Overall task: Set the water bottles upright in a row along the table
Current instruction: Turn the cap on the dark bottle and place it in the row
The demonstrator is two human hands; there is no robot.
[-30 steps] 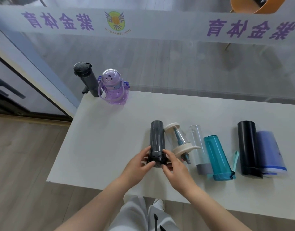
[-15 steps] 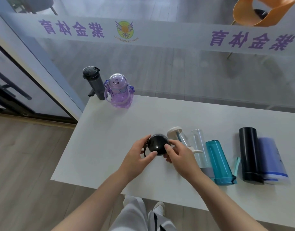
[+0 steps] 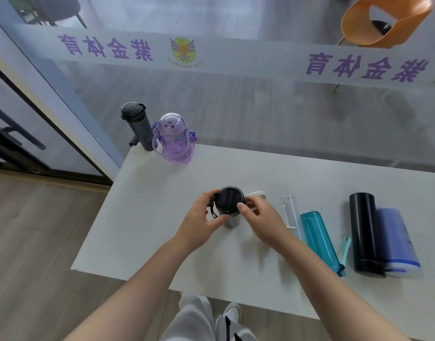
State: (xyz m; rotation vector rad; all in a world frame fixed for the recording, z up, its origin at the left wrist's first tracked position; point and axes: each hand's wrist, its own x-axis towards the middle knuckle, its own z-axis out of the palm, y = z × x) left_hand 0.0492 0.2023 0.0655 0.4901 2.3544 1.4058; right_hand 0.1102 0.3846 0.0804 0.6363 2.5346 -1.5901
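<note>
Both your hands, left (image 3: 199, 217) and right (image 3: 260, 214), curl their grip around the dark smoky bottle (image 3: 229, 201), upright near the middle of the white bench (image 3: 162, 217); it looks like light, rigid, smooth plastic, so hold the body, not the lid.

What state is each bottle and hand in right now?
Dark bottle: upright, gripped by both hands.
Grey bottle: standing.
Purple bottle: standing.
Clear bottle: lying.
Teal bottle: lying.
Black flask: lying.
Blue bottle: lying.
Left hand: gripping.
Right hand: gripping.
</note>
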